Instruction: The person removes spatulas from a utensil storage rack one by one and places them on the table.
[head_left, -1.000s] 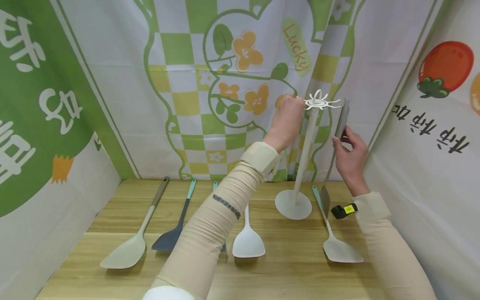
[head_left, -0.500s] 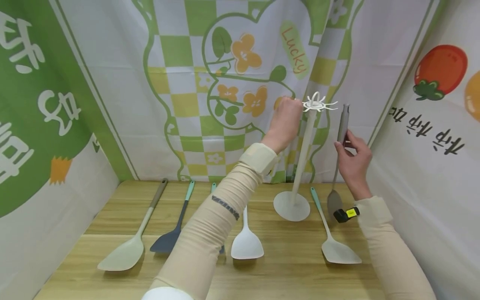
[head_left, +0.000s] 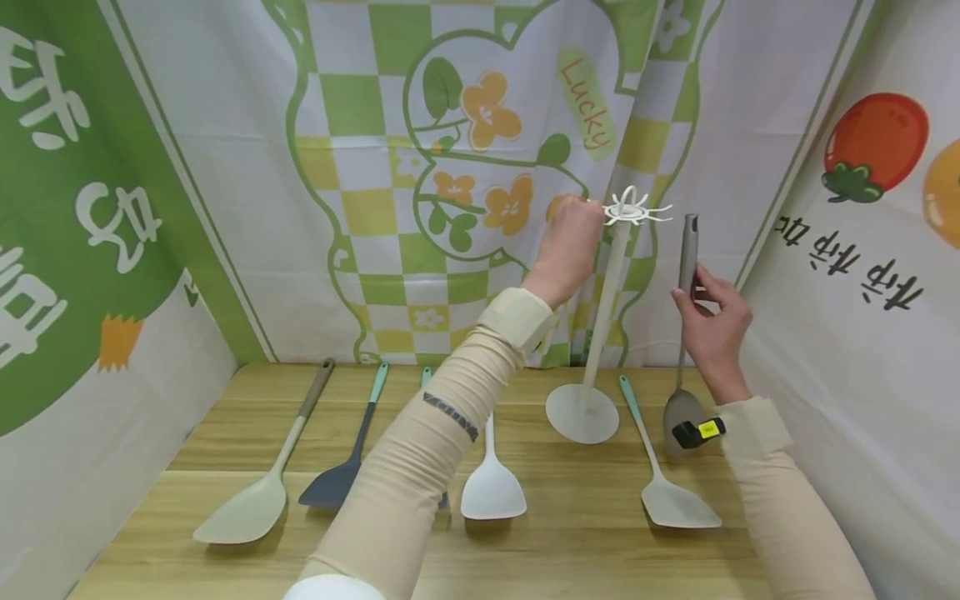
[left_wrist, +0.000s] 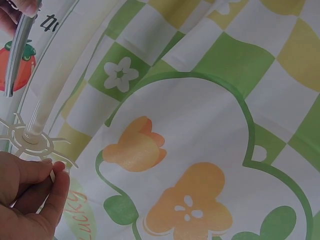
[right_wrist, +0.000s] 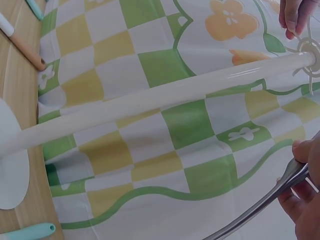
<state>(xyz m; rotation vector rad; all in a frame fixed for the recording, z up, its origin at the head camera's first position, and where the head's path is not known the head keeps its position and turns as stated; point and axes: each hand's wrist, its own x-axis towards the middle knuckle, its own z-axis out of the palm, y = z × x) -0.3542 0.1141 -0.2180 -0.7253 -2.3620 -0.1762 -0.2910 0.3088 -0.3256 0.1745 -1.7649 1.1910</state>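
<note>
A white utensil stand (head_left: 609, 304) rises upright from a round base, with a ring of thin hooks (head_left: 627, 213) at its top. My left hand (head_left: 567, 250) pinches one hook between thumb and fingertips; the left wrist view shows this hand (left_wrist: 37, 192) at the hook ring (left_wrist: 31, 142). To the right of the stand, my right hand (head_left: 716, 329) grips a grey cooking spoon (head_left: 689, 250) by its handle. The spoon hangs nearly vertical, bowl down, partly behind the wrist camera. In the right wrist view, the spoon (right_wrist: 265, 200) is apart from the pole (right_wrist: 150, 102).
On the wooden table (head_left: 585, 542) lie a beige-green spatula (head_left: 246, 507), a dark blue spatula (head_left: 333, 483), a white spatula (head_left: 492, 492) and a pale spatula with a teal handle (head_left: 677, 502). Another teal handle shows behind my left sleeve. Printed cloth (head_left: 360, 208) hangs behind.
My right hand has moved right and slightly down with the spoon, away from the stand, and the spoon's bowl has turned to face the camera. My left hand stays at the hook.
</note>
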